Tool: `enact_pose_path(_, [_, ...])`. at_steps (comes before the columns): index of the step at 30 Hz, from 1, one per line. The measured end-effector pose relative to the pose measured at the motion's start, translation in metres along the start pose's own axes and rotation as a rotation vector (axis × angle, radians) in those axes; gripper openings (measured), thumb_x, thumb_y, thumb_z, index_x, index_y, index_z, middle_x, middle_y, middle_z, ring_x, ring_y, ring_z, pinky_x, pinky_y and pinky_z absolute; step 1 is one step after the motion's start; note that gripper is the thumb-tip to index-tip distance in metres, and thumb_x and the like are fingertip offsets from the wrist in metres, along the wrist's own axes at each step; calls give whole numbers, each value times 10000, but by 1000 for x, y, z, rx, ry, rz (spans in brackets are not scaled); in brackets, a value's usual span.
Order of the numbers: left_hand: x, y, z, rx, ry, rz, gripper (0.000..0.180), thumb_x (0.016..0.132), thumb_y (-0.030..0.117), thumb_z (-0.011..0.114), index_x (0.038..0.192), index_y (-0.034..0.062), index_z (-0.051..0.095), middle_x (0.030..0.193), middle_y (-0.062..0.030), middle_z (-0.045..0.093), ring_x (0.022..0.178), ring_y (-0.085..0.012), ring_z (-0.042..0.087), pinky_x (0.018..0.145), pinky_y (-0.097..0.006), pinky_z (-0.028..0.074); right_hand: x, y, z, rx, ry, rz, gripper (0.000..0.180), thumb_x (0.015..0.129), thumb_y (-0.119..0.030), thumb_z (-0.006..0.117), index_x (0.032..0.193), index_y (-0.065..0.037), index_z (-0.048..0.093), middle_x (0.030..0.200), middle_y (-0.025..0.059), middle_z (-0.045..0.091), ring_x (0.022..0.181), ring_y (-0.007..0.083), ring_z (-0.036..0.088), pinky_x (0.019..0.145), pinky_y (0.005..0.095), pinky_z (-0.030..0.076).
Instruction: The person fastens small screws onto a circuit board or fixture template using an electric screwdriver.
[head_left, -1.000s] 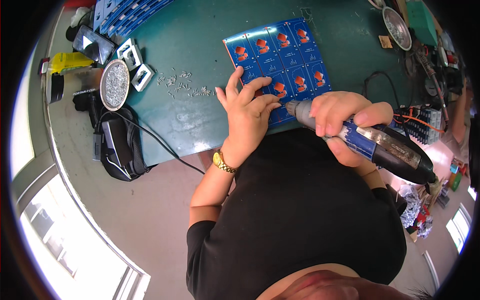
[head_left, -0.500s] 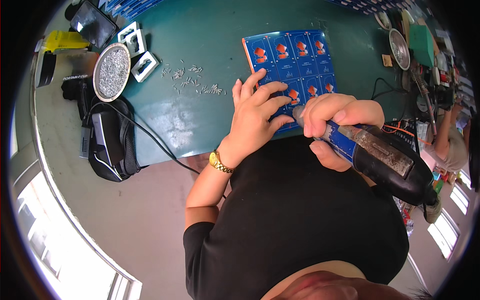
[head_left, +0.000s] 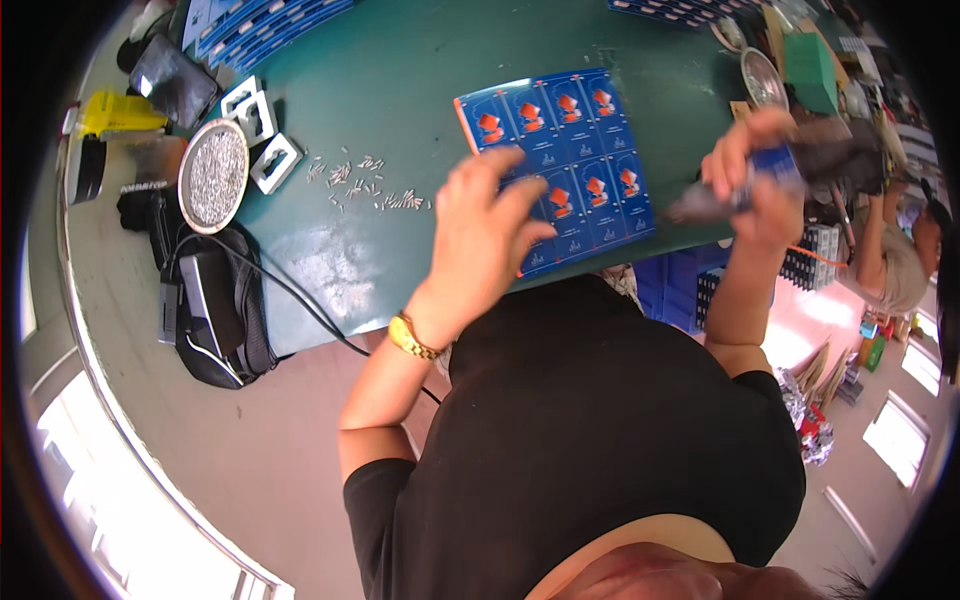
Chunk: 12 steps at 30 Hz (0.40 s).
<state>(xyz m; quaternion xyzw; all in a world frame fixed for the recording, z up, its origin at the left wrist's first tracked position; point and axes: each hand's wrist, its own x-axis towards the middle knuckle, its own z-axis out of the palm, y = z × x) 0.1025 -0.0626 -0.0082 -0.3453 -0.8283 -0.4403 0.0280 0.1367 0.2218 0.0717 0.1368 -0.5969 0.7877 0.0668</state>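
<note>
A blue panel (head_left: 580, 148) printed with rows of orange-and-white pictures lies on the green table. My left hand (head_left: 472, 238), a gold watch (head_left: 410, 338) on its wrist, is over the panel's left edge with its fingers bent and apart, holding nothing. Off the panel's right side, my right hand (head_left: 752, 180) grips a blue-and-black electric screwdriver (head_left: 778, 165), its tip end pointing left toward the panel; motion blurs both. Small loose silver screws (head_left: 350, 182) are scattered left of my left hand.
A round metal bowl (head_left: 246, 165) full of small silver pieces stands at the left beside white cut-out frames (head_left: 276, 162). A black bag (head_left: 255, 330) and cable sit at the table's left edge. Blue stacks (head_left: 265, 35) lie far left. Another person (head_left: 905, 255) is at right.
My right hand has lifted the electric screwdriver off the panel and swung it right and away from me. My left hand has shifted slightly left, its fingers no longer spread across the panel.
</note>
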Motion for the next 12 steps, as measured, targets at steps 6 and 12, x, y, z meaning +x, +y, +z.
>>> enact_pose_path(6, [68,-6,-17,400,-135,-71,704,603,201,858,1228,54,569,1264,-158,510,1143,-345,487,924,-459,420,9,30,-122,-1435,184,143,507,769,-214,773,1146,48,558,949,160,634,842,225,628,790,323,499])
enact_pose_path(12, [104,-1,-24,414,-422,-224,910,529,184,890,1358,120,518,1313,-138,487,1207,-323,452,1004,-449,369,-1,-1,-94,-1265,206,256,518,814,-206,726,1277,-58,545,1228,125,595,1127,246,577,953,401,449])
